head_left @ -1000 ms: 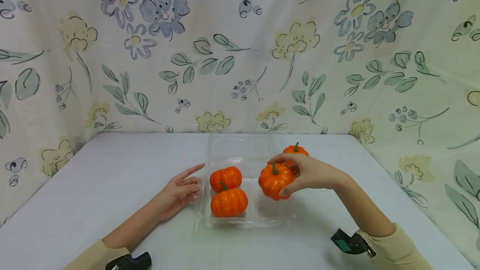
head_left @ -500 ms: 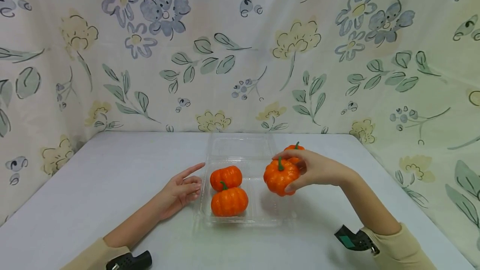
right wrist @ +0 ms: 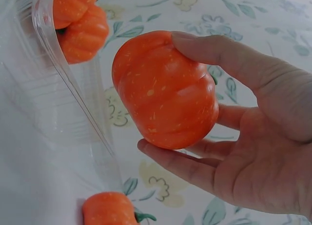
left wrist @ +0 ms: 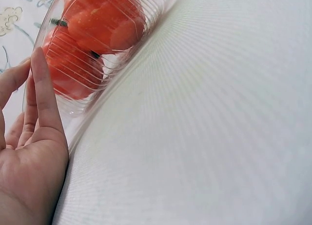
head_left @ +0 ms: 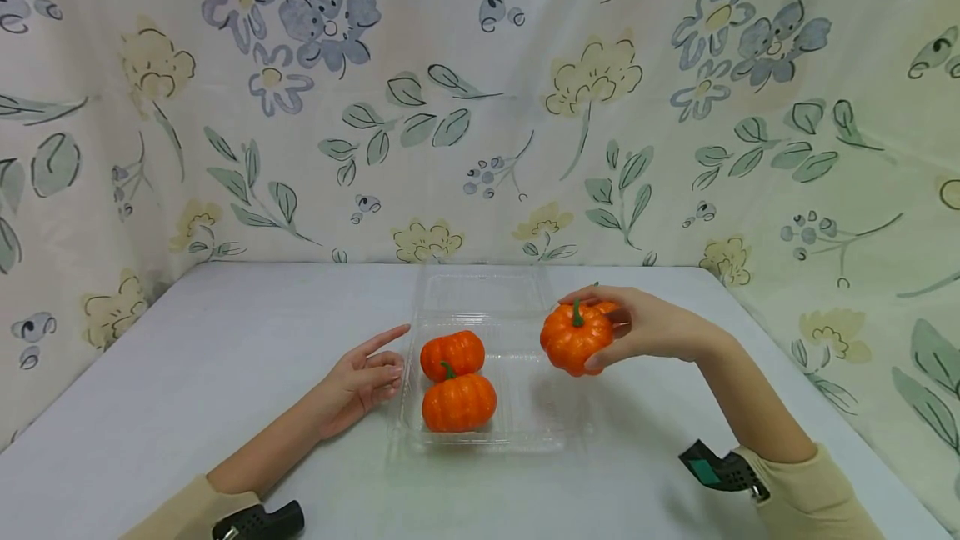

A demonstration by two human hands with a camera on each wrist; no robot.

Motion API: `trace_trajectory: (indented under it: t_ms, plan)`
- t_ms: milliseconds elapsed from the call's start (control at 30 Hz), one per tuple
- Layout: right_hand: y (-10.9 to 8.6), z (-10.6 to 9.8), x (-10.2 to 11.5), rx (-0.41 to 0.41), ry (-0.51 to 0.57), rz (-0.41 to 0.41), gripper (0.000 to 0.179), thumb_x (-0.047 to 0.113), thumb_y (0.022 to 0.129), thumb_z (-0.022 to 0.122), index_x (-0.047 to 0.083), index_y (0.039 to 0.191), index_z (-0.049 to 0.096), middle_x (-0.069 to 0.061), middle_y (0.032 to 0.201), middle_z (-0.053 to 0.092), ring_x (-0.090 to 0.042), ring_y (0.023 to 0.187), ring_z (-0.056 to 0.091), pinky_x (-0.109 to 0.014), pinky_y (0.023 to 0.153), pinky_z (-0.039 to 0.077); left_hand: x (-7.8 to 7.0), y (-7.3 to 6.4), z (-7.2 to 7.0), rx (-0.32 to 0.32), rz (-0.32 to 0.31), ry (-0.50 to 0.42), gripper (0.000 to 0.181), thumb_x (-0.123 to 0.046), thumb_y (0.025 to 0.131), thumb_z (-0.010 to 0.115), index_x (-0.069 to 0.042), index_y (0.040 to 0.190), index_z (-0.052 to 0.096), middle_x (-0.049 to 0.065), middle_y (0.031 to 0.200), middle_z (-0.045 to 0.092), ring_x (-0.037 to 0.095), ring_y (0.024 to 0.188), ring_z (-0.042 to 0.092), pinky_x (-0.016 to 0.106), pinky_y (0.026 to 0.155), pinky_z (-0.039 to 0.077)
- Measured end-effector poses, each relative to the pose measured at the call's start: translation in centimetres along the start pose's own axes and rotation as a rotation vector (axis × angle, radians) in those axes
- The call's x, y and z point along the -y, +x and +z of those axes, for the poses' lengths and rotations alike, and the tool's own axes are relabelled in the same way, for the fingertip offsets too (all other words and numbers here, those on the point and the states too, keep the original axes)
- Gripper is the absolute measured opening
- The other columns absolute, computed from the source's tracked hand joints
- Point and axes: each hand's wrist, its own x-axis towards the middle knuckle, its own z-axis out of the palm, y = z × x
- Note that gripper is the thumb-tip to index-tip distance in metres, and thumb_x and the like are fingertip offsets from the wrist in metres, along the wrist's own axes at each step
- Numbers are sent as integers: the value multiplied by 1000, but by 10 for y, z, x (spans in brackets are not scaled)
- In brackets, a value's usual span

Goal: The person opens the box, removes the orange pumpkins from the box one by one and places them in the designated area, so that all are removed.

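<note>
My right hand (head_left: 652,325) grips a small orange pumpkin (head_left: 576,340) with a green stem, thumb on one side and fingers on the other. It hangs above the right side of a clear plastic clamshell box (head_left: 525,407). In the right wrist view the same pumpkin (right wrist: 165,91) fills the middle, clear of the box wall. Two more pumpkins, a rear one (head_left: 452,355) and a front one (head_left: 459,403), sit in the box's left half. At the box's left wall, my left hand (head_left: 362,386) rests with relaxed fingers, fingertips right at the plastic (left wrist: 36,132).
Another pumpkin (right wrist: 109,209) stands on the white table (head_left: 247,340) just right of the box, mostly hidden behind my right hand in the head view. The box's lid (head_left: 480,292) lies open toward the back. A floral curtain (head_left: 450,107) hangs behind the table.
My right hand has lifted the pumpkin up and to the right, away from the middle of the box. The left hand and the two pumpkins in the box have stayed put.
</note>
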Motion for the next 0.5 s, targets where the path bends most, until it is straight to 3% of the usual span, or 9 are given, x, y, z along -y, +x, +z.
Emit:
trace_trajectory:
  t_ms: [500]
  plan:
    - [-8, -16, -6, -56, 32, 21, 70, 17, 84, 87, 9, 146, 56, -23, 152, 48, -32, 115, 68, -41, 91, 63, -4, -2, 4, -21, -12, 12, 61, 1, 107, 55, -14, 163, 37, -4, 103, 67, 7, 85, 67, 18, 84, 60]
